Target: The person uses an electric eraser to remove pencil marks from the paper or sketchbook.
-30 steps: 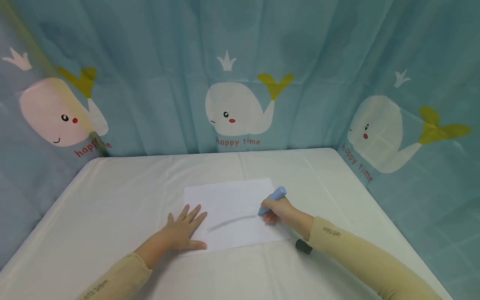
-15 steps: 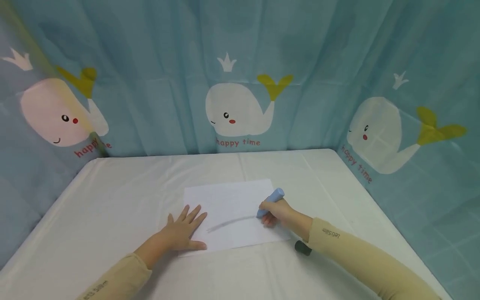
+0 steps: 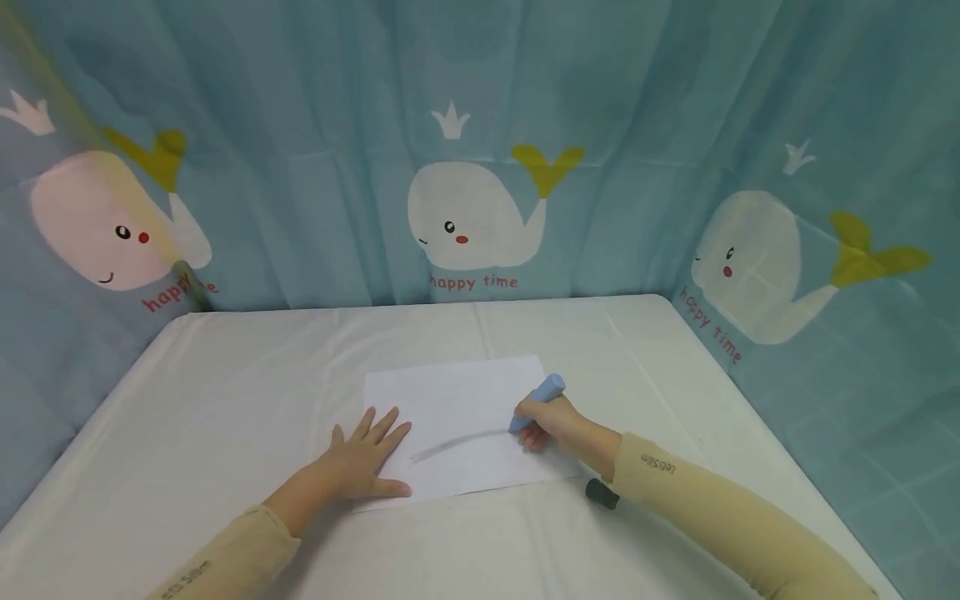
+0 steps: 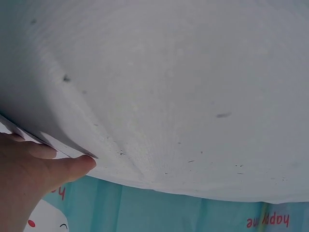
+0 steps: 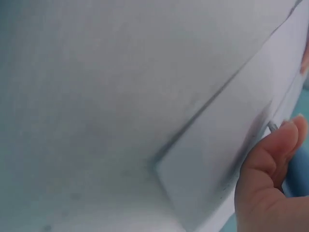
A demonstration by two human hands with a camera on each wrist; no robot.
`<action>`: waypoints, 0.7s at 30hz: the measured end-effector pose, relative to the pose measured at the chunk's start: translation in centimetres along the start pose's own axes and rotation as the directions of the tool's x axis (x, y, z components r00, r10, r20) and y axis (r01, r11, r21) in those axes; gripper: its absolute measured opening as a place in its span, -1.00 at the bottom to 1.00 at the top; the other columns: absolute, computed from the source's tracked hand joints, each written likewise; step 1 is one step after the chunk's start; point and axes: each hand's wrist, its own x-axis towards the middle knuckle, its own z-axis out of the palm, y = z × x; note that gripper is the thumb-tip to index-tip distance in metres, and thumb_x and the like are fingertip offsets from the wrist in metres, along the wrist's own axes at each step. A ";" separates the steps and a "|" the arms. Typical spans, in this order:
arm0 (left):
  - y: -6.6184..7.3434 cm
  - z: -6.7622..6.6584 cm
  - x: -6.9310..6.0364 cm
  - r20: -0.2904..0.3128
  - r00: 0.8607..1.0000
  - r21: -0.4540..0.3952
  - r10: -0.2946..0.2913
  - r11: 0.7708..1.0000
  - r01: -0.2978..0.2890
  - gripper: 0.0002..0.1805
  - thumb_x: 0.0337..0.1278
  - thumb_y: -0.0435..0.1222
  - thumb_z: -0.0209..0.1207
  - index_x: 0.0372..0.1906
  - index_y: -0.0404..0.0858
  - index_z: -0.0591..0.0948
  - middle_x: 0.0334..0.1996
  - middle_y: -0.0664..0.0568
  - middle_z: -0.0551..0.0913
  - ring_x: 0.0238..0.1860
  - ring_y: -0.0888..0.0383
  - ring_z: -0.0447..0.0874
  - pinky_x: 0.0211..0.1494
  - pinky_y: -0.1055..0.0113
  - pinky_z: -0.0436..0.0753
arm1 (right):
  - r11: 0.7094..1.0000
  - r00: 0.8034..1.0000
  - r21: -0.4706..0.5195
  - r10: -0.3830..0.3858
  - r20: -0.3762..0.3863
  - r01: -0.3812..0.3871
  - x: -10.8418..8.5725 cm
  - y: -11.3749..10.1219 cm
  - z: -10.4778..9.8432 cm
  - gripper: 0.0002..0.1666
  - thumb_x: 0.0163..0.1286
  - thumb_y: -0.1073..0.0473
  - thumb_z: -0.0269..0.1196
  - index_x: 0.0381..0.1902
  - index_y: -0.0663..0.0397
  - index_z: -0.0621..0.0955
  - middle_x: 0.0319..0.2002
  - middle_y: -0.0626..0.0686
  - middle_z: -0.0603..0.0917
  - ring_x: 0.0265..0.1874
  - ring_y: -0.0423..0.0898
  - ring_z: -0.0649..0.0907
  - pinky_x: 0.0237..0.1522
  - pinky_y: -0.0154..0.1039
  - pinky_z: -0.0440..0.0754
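Note:
A white sheet of paper (image 3: pixel 450 396) lies at a slight slant on the table. My left hand (image 3: pixel 360 467) rests flat on its left side, fingers spread; in the left wrist view the left thumb (image 4: pixel 72 166) shows near the paper's edge. On the right side of the sheet, my right hand (image 3: pixel 555 421) grips a light blue marker (image 3: pixel 546 389), its tip down at the paper. A faint grey line (image 3: pixel 457 443) runs across the sheet up to that tip. The right wrist view shows the right hand (image 5: pixel 270 179) pinching the marker (image 5: pixel 297 174).
A small black cap (image 3: pixel 602 493) lies on the white-covered table (image 3: pixel 247 392), just below the right wrist. Behind and at both sides hangs a blue curtain (image 3: pixel 315 225) printed with whales.
The right hand and marker have shifted slightly left, the tip staying by the right end of the line. The left hand stays in place on the paper. The head view has moved a little.

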 end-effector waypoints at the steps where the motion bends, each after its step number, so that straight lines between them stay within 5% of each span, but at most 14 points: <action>1: 0.0 0.1 0.0 0.001 1.000 0.001 0.001 1.000 -0.001 0.11 -0.05 0.34 0.21 0.49 -0.26 0.17 0.51 -0.26 -0.03 0.46 -0.41 -0.22 0.15 -0.59 -0.15 | 1.000 1.000 -0.004 0.003 0.002 -0.003 0.0 0.0 0.0 -0.79 0.21 0.25 0.18 -0.28 0.33 0.56 -0.67 0.08 0.60 -0.76 -0.18 0.55 -0.64 -0.39 0.53; 21: 0.2 -0.2 -0.1 0.006 1.000 -0.001 -0.002 1.000 0.002 0.10 -0.03 0.31 0.22 0.48 -0.28 0.18 0.50 -0.28 -0.02 0.45 -0.42 -0.21 0.16 -0.59 -0.12 | 1.000 0.999 0.002 0.002 0.049 -0.003 0.2 0.0 0.1 -0.77 0.23 0.25 0.18 -0.25 0.37 0.56 -0.67 0.08 0.60 -0.76 -0.20 0.56 -0.64 -0.39 0.53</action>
